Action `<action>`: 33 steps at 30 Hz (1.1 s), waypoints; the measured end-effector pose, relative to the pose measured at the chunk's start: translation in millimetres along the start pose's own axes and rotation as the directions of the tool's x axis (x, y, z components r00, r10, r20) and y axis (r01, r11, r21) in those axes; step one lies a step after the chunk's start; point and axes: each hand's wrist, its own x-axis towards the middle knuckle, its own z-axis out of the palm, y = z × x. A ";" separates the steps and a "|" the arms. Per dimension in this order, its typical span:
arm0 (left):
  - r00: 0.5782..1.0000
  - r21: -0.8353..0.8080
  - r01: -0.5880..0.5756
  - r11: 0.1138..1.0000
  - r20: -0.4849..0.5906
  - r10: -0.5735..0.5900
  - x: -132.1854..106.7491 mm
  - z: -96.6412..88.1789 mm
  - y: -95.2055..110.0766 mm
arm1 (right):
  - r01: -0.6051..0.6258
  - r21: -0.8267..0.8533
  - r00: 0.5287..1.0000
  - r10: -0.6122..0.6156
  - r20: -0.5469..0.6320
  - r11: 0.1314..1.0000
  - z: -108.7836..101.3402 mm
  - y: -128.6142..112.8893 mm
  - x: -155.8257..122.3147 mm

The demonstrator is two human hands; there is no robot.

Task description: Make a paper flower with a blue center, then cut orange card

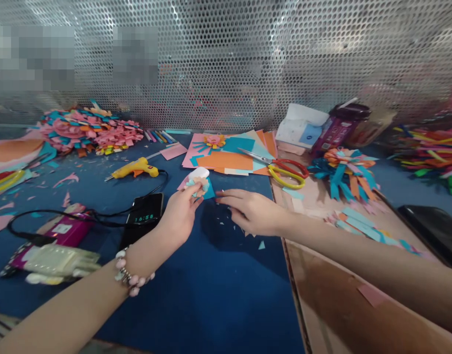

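My left hand [183, 211], with a beaded bracelet on the wrist, pinches a small paper flower [196, 186] in peach and pale blue. A blue square of paper [210, 189] and a white rounded object [198, 172] lie right behind the flower. My right hand [253, 210] hovers just to the right, palm down, its fingers stretched toward the blue paper with nothing visible in them. Whether its fingertips touch the paper I cannot tell. Beyond the hands, scissors [279, 167] with red and yellow handles rest by stacked coloured paper [226, 160].
A yellow glue gun [135, 168] lies left of the hands, its cord crossing a phone [146, 211]. Finished paper flowers form a heap [89, 130] at the back left. A ribboned paper bunch [346, 172] sits at right. A perforated metal panel [226, 64] closes off the back.
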 end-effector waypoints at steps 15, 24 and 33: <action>0.998 -0.043 -0.018 0.999 -0.065 0.015 -0.2 -0.9 -1.8 | 0.052 -0.250 0.999 -0.054 0.000 0.967 26.0 -77.2 -41.5; 0.995 -0.050 -0.027 0.998 -0.095 0.022 0.3 -7.3 -1.6 | -0.162 -0.393 0.968 0.223 0.115 0.905 -7.5 -21.5 -119.6; 0.993 -0.052 -0.040 0.998 -0.112 0.034 -3.1 0.4 -1.2 | -0.174 -0.550 0.985 0.154 -0.082 0.817 -2.5 -22.0 -78.2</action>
